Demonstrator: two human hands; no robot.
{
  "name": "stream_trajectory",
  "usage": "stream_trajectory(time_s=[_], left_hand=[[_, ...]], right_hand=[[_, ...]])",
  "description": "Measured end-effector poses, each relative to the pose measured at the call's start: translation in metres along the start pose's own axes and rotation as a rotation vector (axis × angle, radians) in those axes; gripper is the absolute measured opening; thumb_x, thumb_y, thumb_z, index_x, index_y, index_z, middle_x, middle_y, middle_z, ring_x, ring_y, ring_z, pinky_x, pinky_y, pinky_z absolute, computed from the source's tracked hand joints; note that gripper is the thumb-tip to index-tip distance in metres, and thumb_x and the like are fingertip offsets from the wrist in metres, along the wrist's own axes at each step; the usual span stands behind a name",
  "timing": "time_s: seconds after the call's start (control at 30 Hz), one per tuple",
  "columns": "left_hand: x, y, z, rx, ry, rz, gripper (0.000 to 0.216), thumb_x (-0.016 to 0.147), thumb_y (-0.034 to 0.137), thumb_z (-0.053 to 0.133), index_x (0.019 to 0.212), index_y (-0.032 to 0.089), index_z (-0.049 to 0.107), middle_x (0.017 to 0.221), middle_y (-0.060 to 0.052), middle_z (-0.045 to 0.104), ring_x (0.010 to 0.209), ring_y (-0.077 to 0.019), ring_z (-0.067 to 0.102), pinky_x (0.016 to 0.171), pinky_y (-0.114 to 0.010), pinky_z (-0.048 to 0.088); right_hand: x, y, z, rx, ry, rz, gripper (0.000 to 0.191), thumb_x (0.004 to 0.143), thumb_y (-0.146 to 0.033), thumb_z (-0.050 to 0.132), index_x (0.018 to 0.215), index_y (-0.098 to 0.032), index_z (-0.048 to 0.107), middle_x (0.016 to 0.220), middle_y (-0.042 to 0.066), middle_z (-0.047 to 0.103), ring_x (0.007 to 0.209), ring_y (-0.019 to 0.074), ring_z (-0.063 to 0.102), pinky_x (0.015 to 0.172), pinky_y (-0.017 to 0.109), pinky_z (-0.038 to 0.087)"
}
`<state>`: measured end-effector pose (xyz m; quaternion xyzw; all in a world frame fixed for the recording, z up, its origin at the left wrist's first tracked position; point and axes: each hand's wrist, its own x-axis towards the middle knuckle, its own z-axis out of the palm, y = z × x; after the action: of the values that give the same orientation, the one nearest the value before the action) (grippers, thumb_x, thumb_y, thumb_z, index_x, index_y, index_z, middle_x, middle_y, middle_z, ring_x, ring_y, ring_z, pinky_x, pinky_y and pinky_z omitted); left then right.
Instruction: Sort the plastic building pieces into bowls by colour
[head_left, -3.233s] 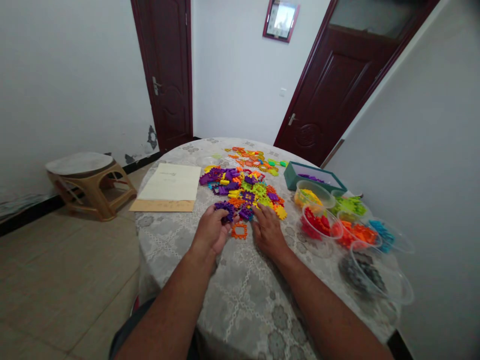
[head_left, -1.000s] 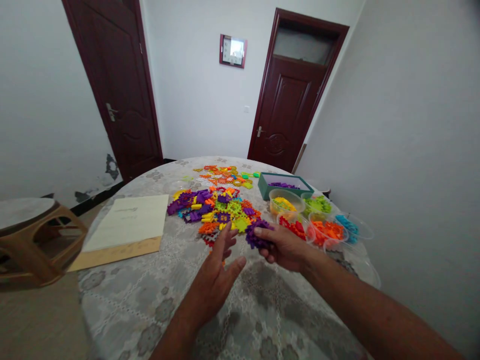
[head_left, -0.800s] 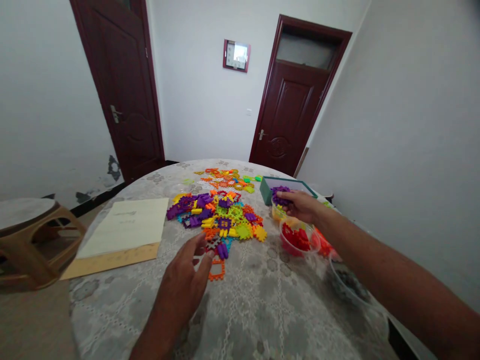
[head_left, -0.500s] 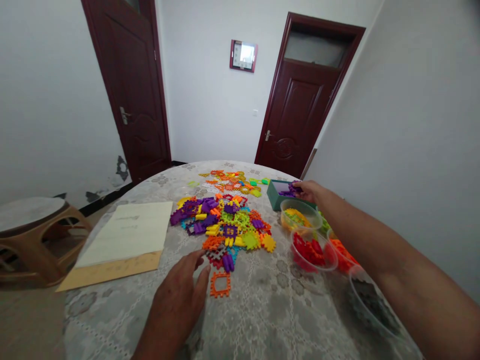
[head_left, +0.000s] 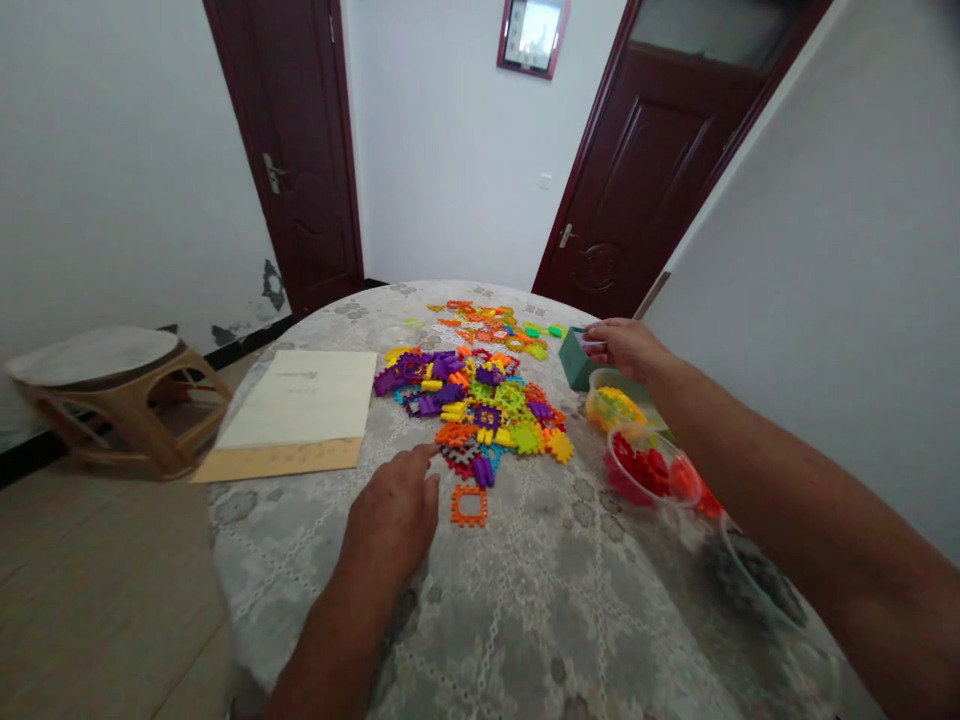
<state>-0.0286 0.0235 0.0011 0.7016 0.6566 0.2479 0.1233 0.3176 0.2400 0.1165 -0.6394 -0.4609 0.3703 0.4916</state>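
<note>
Pinching these plastic tiles (head_left: 527,438) by toothed edges seems best: probably light, stiff. Left hand (head_left: 396,512) curls loosely, empty; right hand (head_left: 628,347) hides its grip.

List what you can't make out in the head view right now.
Most of the dark-green rectangular box's inside: head view, hidden by the right hand and right forearm.
Whether the right hand's grip holds anything: head view, blurred.
Writing on the cream rectangular paper sheet: head view, too small and faint.
Shapes of the dark grey plastic pieces: head view, blurred.
Top of the red-framed rectangular wall panel: head view, cut by the upper edge.
</note>
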Motion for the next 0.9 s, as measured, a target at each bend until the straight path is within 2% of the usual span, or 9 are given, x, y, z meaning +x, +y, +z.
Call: stream_trajectory(time_s=[0.1,0.17,0.2,0.27,0.33,0.47,0.63,0.7,0.9], left_hand=[[-0.001,0.005,0.001,0.069,-0.108,-0.040,0.041,0.102,0.018,0.049,0.141,0.019,0.060,0.132,-0.014,0.072,0.127,-0.0266,0.066,0.108,-0.038,0.049],[-0.001,0.007,0.002,0.101,-0.138,-0.041,0.041,0.103,0.019,0.047,0.141,0.019,0.061,0.129,-0.014,0.073,0.128,-0.0266,0.065,0.106,-0.037,0.049],[-0.001,0.008,0.002,0.113,-0.143,-0.037,0.040,0.103,0.019,0.046,0.141,0.020,0.061,0.128,-0.014,0.073,0.127,-0.0266,0.065,0.105,-0.037,0.049],[-0.001,0.008,0.003,0.129,-0.145,-0.031,0.040,0.103,0.020,0.047,0.140,0.020,0.062,0.127,-0.014,0.073,0.126,-0.0266,0.066,0.104,-0.036,0.048],[-0.001,0.008,0.002,0.141,-0.151,-0.023,0.041,0.102,0.023,0.051,0.141,0.021,0.061,0.127,-0.013,0.073,0.125,-0.0266,0.066,0.104,-0.036,0.048],[-0.004,0.010,0.000,0.187,-0.197,0.036,0.043,0.097,0.034,0.062,0.138,0.024,0.064,0.125,-0.012,0.073,0.122,-0.0303,0.065,0.102,-0.039,0.048],[-0.007,0.015,0.003,0.246,-0.233,0.093,0.044,0.089,0.038,0.070,0.131,0.026,0.070,0.128,-0.013,0.070,0.123,-0.0359,0.060,0.098,-0.046,0.048],[-0.008,0.017,0.005,0.247,-0.230,0.097,0.045,0.089,0.040,0.070,0.131,0.025,0.070,0.129,-0.014,0.069,0.124,-0.0367,0.059,0.099,-0.048,0.048],[-0.007,0.022,0.005,0.231,-0.249,0.086,0.044,0.090,0.037,0.067,0.133,0.027,0.069,0.128,-0.013,0.070,0.122,-0.0353,0.059,0.098,-0.046,0.047]], right_hand=[[-0.056,0.005,0.024,-0.337,-0.311,-0.149,0.007,0.087,-0.016,0.076,0.093,-0.017,0.072,0.078,0.006,0.072,0.064,0.0156,0.066,0.057,0.025,0.051],[-0.102,0.018,0.042,-0.600,-0.539,-0.281,0.010,0.091,-0.021,0.074,0.101,-0.019,0.076,0.085,0.007,0.075,0.072,0.0188,0.069,0.065,0.028,0.053],[-0.125,0.027,0.052,-0.702,-0.586,-0.368,0.015,0.093,-0.024,0.073,0.106,-0.021,0.077,0.093,0.007,0.077,0.077,0.0200,0.071,0.070,0.029,0.053],[-0.167,0.052,0.072,-0.866,-0.582,-0.506,0.031,0.096,-0.032,0.070,0.126,-0.022,0.072,0.111,0.010,0.077,0.095,0.0243,0.072,0.083,0.033,0.053],[-0.199,0.078,0.091,-0.973,-0.497,-0.544,0.045,0.098,-0.041,0.067,0.139,-0.021,0.065,0.125,0.015,0.072,0.110,0.0286,0.069,0.091,0.036,0.051],[-0.222,0.113,0.109,-0.975,-0.407,-0.556,0.043,0.099,-0.038,0.063,0.138,-0.020,0.061,0.129,0.016,0.065,0.112,0.0270,0.065,0.092,0.035,0.048],[-0.219,0.112,0.091,-0.826,-0.499,-0.557,0.028,0.087,-0.017,0.062,0.114,-0.019,0.067,0.105,0.008,0.070,0.098,0.0224,0.063,0.086,0.031,0.045],[-0.222,0.105,0.077,-0.799,-0.564,-0.527,0.030,0.085,-0.014,0.060,0.112,-0.019,0.068,0.101,0.006,0.072,0.094,0.0216,0.064,0.083,0.030,0.046],[-0.221,0.074,0.023,-0.875,-0.679,-0.485,0.047,0.087,-0.014,0.058,0.131,-0.022,0.071,0.123,0.009,0.076,0.107,0.0236,0.069,0.093,0.032,0.050]])
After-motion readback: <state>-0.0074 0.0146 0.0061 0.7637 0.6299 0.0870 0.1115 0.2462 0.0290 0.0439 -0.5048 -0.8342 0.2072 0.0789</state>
